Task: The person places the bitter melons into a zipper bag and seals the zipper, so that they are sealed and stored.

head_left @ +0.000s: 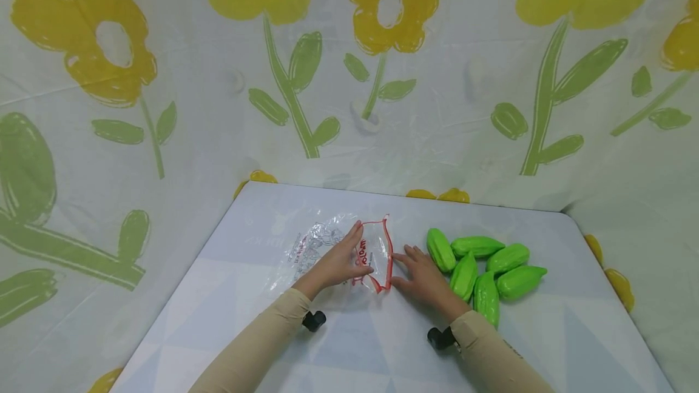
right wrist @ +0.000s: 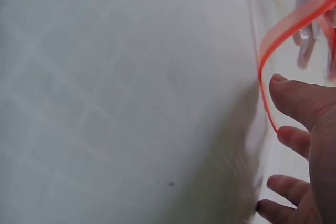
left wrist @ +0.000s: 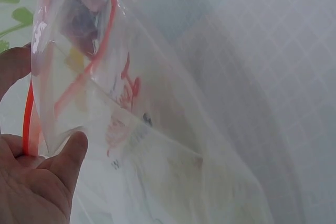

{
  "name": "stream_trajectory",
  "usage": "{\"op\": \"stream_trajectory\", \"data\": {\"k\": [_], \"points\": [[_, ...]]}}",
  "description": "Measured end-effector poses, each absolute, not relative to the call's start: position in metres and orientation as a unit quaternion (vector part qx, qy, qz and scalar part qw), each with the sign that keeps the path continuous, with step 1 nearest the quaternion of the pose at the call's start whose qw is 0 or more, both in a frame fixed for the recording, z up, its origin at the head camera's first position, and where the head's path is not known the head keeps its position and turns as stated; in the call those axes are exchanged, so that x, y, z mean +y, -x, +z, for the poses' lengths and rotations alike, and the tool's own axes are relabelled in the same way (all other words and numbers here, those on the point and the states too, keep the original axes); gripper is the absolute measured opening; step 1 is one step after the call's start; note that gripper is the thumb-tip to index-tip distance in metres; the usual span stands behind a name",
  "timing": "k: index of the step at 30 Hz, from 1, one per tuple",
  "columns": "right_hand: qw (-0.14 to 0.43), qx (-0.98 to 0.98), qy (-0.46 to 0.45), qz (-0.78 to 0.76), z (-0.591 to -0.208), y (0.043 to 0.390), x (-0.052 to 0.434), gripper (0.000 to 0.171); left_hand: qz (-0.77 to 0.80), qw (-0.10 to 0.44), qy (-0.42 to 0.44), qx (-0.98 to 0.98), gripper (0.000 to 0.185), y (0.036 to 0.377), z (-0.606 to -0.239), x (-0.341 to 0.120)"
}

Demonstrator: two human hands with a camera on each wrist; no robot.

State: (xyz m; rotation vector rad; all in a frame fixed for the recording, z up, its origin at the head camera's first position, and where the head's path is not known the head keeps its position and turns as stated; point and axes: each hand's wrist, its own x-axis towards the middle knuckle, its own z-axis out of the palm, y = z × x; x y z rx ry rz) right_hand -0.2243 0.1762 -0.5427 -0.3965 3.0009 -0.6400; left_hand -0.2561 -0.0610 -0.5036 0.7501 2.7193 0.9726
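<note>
Clear plastic bag (head_left: 319, 259): lies on the white and pale-blue table (head_left: 551, 344), slightly left of the scene's centre, its mouth towards the right. Red strip (head_left: 390, 253) edges the mouth.

Print on bag: large red lettering (head_left: 363, 253) close to the mouth, turned sideways; word not made out with confidence. Further left, black line drawing (head_left: 324, 236), with a column of small red characters (head_left: 299, 249) beside it, too small to read. Left wrist view gives red script and small dark characters through the film, blurred; no brand legible.

Left hand (head_left: 338, 261): at the bag's mouth, thumb and fingers spread wide apart and nearly straight, thumb on the near side, a fingertip at the far side, film between them; no pinch seen.

Right hand (head_left: 425, 279): just right of the mouth, fingers spread and mostly extended, one fingertip touching the red strip in the right wrist view; thumb apart from that finger, nothing gripped.

Six green ridged fruits (head_left: 464, 275): clustered right of the right hand, no labels seen. Right sleeve (head_left: 494, 344): small dark mark, unreadable.
</note>
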Motion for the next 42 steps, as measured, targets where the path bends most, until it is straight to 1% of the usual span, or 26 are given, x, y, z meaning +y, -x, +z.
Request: {"op": "stream_trajectory", "data": {"k": [5, 15, 22, 26, 42], "points": [[0.025, 0.961, 0.133, -0.24, -0.538, 0.222, 0.178, 0.057, 0.323, 0.079, -0.251, 0.909, 0.103, 0.256, -0.504, -0.061], [0.016, 0.962, 0.124, -0.241, -0.527, 0.215, 0.183, 0.047, 0.318, 0.085, -0.244, 0.912, 0.104, 0.257, -0.507, -0.061], [0.001, 0.955, 0.113, -0.272, -0.516, 0.21, 0.192, 0.045, 0.32, 0.071, -0.256, 0.909, 0.104, 0.257, -0.508, -0.062], [-0.004, 0.954, 0.109, -0.28, -0.514, 0.21, 0.201, 0.045, 0.318, 0.076, -0.253, 0.911, 0.105, 0.257, -0.51, -0.061], [-0.114, 0.943, 0.141, -0.278, -0.504, 0.221, 0.242, 0.044, 0.312, 0.072, -0.255, 0.912, 0.104, 0.257, -0.509, -0.058]]}}
